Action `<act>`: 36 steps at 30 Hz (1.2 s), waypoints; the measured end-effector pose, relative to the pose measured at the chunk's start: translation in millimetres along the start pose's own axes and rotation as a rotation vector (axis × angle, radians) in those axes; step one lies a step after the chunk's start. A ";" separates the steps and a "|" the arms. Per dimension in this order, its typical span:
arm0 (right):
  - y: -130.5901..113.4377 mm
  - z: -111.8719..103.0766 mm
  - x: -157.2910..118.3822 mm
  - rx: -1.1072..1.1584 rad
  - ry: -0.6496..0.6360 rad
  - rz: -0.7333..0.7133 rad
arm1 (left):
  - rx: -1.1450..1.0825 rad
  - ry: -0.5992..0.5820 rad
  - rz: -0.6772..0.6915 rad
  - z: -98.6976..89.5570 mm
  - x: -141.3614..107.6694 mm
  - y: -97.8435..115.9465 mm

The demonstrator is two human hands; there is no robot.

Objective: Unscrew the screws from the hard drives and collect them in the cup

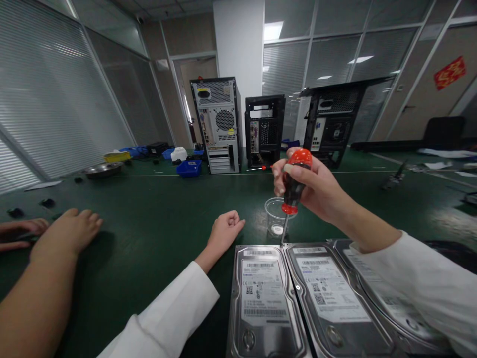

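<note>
My right hand (316,186) grips a screwdriver (293,189) by its red and black handle. Its shaft points down, and the tip meets the far edge of the hard drives near the gap between the left hard drive (263,288) and the middle hard drive (328,291). Partly under my right sleeve lies another hard drive (387,288). All three lie label up, side by side. Just behind the screwdriver stands a clear plastic cup (276,219). My left hand (225,229) rests on the table left of the drives, its fingers curled in with nothing visible in them.
At far left, another person's hand (69,231) lies on the green table (156,214). Computer cases (219,124) line the back, with a blue tray (189,168) and a metal bowl (103,170) to their left. A second screwdriver (265,167) lies before the middle case.
</note>
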State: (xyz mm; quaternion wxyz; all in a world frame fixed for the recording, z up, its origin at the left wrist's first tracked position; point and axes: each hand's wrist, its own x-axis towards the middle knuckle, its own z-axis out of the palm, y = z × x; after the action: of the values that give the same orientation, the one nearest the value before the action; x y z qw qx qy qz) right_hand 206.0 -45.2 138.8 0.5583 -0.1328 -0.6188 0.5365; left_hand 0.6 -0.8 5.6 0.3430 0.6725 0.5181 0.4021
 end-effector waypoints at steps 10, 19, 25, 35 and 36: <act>-5.6 -2.4 0.3 -0.005 -0.051 0.102 | 0.002 0.000 -0.004 -0.5 -0.9 -1.6; -4.9 3.3 -3.4 -0.094 -0.051 0.019 | -0.036 -0.008 0.024 0.2 -0.1 -4.0; -9.7 7.0 -3.3 -0.047 -0.081 0.062 | -0.016 -0.008 0.018 -0.4 0.4 -4.3; -6.0 3.5 -3.5 -0.053 -0.076 -0.004 | -0.032 -0.017 0.018 -0.6 0.2 -4.3; -7.4 3.4 -3.7 -0.043 -0.079 0.010 | -0.033 -0.016 0.016 -0.5 -0.1 -3.6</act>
State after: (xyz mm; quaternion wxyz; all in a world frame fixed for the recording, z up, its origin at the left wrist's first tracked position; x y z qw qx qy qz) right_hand 207.7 -52.6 143.4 0.5278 -0.1265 -0.6509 0.5308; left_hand -1.3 0.0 2.7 0.3549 0.6740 0.5032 0.4080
